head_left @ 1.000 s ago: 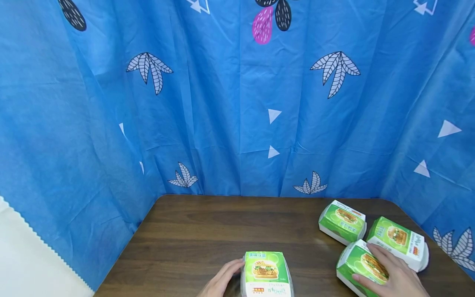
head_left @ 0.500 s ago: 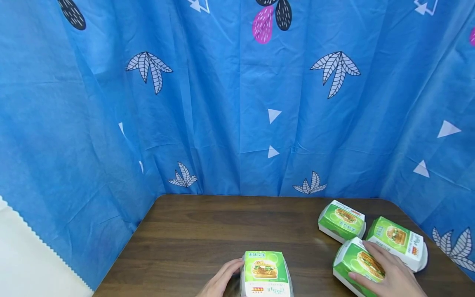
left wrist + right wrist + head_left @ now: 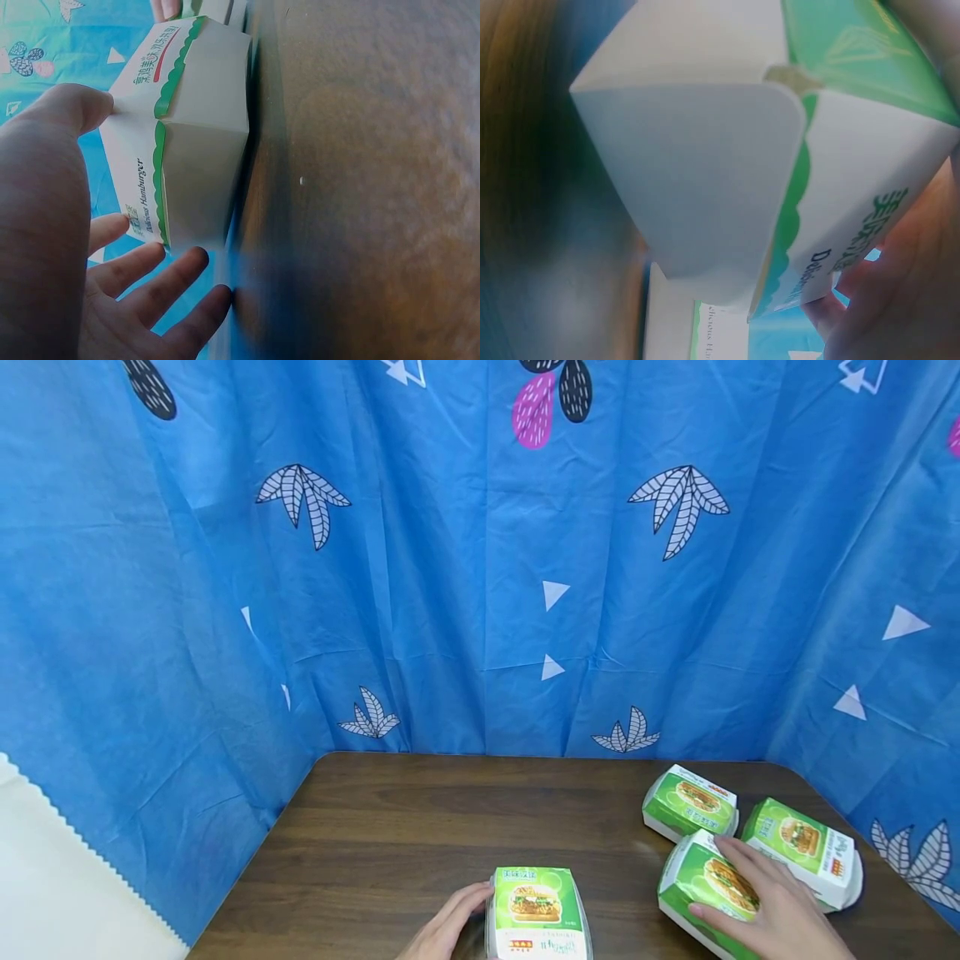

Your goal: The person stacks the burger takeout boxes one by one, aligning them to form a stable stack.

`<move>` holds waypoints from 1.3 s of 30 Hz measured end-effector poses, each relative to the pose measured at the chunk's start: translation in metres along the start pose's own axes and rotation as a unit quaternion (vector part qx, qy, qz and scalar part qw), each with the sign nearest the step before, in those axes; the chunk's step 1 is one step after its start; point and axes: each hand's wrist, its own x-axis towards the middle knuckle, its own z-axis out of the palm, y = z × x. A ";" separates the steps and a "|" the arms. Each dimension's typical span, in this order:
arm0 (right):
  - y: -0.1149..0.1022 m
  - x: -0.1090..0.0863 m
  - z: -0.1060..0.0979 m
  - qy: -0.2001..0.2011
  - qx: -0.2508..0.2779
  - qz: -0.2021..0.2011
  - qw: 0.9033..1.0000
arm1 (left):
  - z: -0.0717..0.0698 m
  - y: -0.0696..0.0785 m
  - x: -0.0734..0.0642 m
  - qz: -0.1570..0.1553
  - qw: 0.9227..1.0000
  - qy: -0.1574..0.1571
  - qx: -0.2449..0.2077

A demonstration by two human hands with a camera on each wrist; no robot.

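A green-and-white hamburger box [image 3: 536, 910] sits at the table's front middle. My left hand [image 3: 450, 927] is at its left side. In the left wrist view the thumb [image 3: 94, 109] touches one side of this box [image 3: 202, 135], with the fingers spread at its other end. At the right, my right hand [image 3: 772, 902] holds a second hamburger box [image 3: 705, 889] from above, thumb on the near side and fingers over the far side. That box [image 3: 690, 165] fills much of the right wrist view; whether it touches the table cannot be told.
Two more hamburger boxes stand behind the right hand, one [image 3: 693, 806] farther back and one [image 3: 806, 847] to the right. They are close to the held box. A brown wooden table [image 3: 420, 827] lies beneath, and a blue patterned curtain [image 3: 435, 610] hangs around its back and sides.
My right hand has moved left and slightly away from me with the box in its grip. The left hand and its box have stayed in place.
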 end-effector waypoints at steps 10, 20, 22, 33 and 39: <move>-0.007 0.004 -0.002 0.007 -0.004 -0.013 1.000 | 0.001 0.002 0.002 -0.019 1.000 0.000 0.009; -0.012 0.007 -0.002 0.021 0.002 -0.032 0.999 | 0.000 0.002 0.001 0.001 1.000 -0.003 0.009; -0.012 0.008 -0.002 0.024 0.003 -0.034 0.999 | 0.000 0.002 0.002 -0.007 1.000 -0.003 0.009; -0.014 0.010 -0.006 0.018 0.001 -0.033 0.999 | -0.002 0.006 0.003 -0.043 0.999 -0.014 0.002; -0.017 0.011 -0.009 0.011 -0.007 -0.027 1.000 | -0.002 0.001 0.001 -0.010 1.000 -0.014 0.007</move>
